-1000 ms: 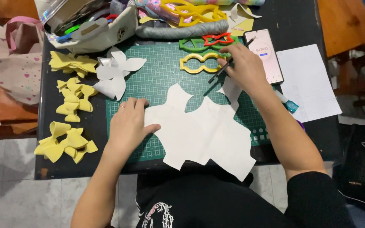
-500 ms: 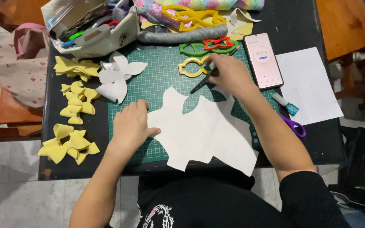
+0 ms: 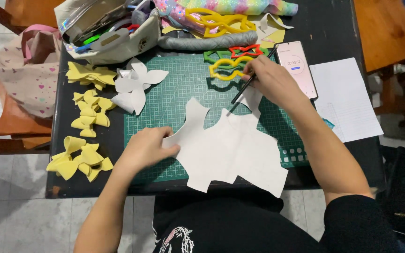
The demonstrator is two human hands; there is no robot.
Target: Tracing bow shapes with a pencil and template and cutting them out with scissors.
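Observation:
A large white foam sheet (image 3: pixel 233 147) with cut-out edges lies on the green cutting mat (image 3: pixel 176 91). My left hand (image 3: pixel 146 149) rests flat on the sheet's left edge, fingers spread. My right hand (image 3: pixel 270 79) holds a thin dark pen (image 3: pixel 245 85) and touches the yellow bow-shaped template (image 3: pixel 226 69) at the mat's far side. A red template (image 3: pixel 244 50) and a green one (image 3: pixel 212 56) lie just beyond it.
Yellow foam bows (image 3: pixel 87 110) and a white foam bow (image 3: pixel 134 84) sit at the left. A phone (image 3: pixel 298 65) and white paper (image 3: pixel 345 98) lie at the right. An open pouch (image 3: pixel 108 28), a grey roll (image 3: pixel 207 41) and glitter foam fill the far edge.
My right hand with the pen has stayed at the yellow template, shifting slightly. My left hand has remained on the white sheet. The view has drifted a little.

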